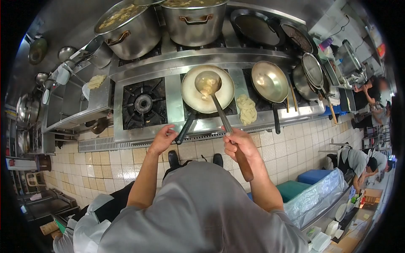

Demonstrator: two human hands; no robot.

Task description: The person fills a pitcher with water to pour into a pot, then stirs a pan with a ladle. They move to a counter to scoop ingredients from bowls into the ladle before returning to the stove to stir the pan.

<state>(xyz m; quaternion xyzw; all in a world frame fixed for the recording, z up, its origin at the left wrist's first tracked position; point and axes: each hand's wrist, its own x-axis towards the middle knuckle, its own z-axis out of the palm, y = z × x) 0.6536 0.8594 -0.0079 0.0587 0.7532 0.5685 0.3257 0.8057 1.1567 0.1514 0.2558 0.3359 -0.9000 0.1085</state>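
Note:
My right hand [241, 144] is wrapped around the long handle of a ladle [222, 113], whose wooden end points back towards me. The ladle's bowl holds broth with pale chunks [207, 86] and is over the middle of a frying pan [190, 99] with a light interior. That pan sits on a front burner, its black handle [185, 127] pointing at me. Just left of the handle's end is my left hand [163, 139], fingers loosely curled and apart, holding nothing. A crumpled yellowish cloth [246, 109] lies on the stove right of the pan.
Two large stockpots [196, 25] stand at the back. Another frying pan [270, 82] is on the right with chopsticks [292, 95] beside it. A bare burner [144, 103] is at left. A person [90, 223] is close behind my left side; others work at far right.

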